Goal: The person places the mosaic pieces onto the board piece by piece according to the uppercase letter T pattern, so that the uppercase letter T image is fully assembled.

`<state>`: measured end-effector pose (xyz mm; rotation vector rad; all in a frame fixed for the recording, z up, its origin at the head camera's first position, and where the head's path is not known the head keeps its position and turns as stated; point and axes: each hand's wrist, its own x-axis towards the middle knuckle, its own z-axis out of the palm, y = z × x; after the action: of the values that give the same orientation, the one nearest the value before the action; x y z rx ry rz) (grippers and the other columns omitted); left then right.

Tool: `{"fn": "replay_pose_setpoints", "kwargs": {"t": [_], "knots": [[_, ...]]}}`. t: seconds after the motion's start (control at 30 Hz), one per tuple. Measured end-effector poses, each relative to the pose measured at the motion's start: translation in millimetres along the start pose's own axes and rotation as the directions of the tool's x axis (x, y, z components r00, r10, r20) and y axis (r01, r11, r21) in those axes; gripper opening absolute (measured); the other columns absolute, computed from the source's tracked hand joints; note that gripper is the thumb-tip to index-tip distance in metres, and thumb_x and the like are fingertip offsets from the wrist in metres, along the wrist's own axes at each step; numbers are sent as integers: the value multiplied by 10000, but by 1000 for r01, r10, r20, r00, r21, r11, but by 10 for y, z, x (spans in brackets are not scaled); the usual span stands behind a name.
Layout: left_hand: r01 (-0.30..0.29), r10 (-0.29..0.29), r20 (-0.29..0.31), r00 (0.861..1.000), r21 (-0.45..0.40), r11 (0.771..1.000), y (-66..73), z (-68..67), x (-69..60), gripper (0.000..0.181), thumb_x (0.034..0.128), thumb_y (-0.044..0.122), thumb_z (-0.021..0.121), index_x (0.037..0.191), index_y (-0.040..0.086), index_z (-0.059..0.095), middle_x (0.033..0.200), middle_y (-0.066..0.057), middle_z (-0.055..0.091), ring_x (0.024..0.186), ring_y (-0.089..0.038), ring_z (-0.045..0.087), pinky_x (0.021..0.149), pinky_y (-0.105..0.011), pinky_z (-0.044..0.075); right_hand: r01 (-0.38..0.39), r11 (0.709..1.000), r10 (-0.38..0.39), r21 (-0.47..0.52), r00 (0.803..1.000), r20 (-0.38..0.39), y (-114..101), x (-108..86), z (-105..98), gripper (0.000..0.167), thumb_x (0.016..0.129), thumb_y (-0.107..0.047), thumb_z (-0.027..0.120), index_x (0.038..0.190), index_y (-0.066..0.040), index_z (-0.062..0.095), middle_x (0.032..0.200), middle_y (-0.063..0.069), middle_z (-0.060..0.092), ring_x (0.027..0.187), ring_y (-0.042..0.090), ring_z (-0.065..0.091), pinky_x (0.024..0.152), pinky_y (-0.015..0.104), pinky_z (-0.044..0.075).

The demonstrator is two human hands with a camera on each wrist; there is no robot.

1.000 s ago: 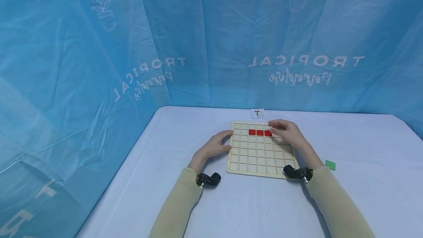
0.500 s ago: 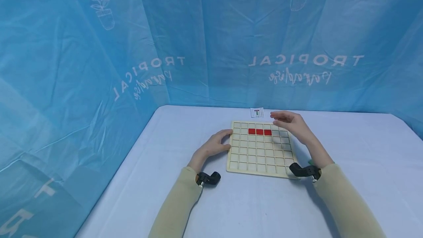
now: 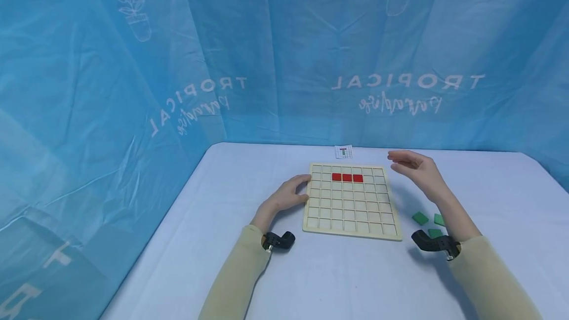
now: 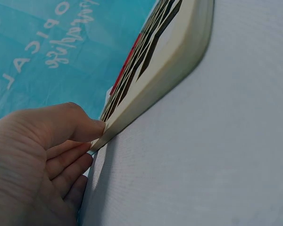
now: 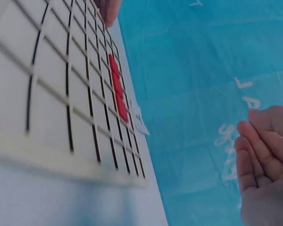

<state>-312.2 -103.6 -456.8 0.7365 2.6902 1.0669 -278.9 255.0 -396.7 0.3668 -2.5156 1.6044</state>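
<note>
Grid board [image 3: 351,204], one; pale, near-square, so no marked long axis; flat on the white table [image 3: 311,275]. Its left side meets the left hand [image 3: 285,194]; clock positions below are read from the person's seat, twelve being the far side.

Red tiles [image 3: 347,178], three; set side by side in the second row from the far edge, the strip running nine to three.

Left hand, at the board's nine o'clock; thumb and fingers rest spread against the edge, not clenched.

Right hand [image 3: 420,171], at the board's two o'clock, raised and apart from it; fingers loosely bent, nothing held.

Green tiles [image 3: 420,218], three visible; loose on the table off the board between three and four o'clock. Governing relation, by judgement: they lie at six o'clock from the right hand, much the nearer of the two.

Card [image 3: 344,151], small; just beyond the board at twelve; printed grid with red bar and green stem. No lettering made out.

Blue cloth [image 3: 306,122], behind; "TROPICAL Paradise" in mirror-reversed white, readable twice, with potted-plant drawings. No brand or label seen on board or tiles.
</note>
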Motion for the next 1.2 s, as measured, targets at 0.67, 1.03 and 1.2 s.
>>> {"fn": "replay_pose_setpoints", "kwargs": {"t": [0.67,1.03,1.2], "knots": [[-2,2,-6,1000,20,1000,-22,12,8,613,872,141,609,1436,56,384,1472,-84,371,1375,-224,280,1130,-349,223,-68,976,54,-206,996,-73,203,-622,-436,515,924,-360,603,1318,-38,524,1253,150,562,974,-110,514,770,39,431],[7,-7,-6,1000,18,1000,-1,-5,16,605,880,137,607,1437,63,385,1473,-82,370,1375,-222,280,1130,-349,222,-99,974,83,-203,993,-87,320,-911,-615,498,922,-331,614,1308,-28,530,1178,-68,598,975,-138,508,755,17,407],[5,-5,-5,1000,19,1000,-10,-1,15,607,878,138,609,1437,65,385,1473,-80,370,1375,-220,280,1130,-345,221,-92,980,81,-176,994,-70,386,-977,-631,488,920,-304,624,1293,-4,531,1129,-179,584,985,-141,509,756,16,406]]}}
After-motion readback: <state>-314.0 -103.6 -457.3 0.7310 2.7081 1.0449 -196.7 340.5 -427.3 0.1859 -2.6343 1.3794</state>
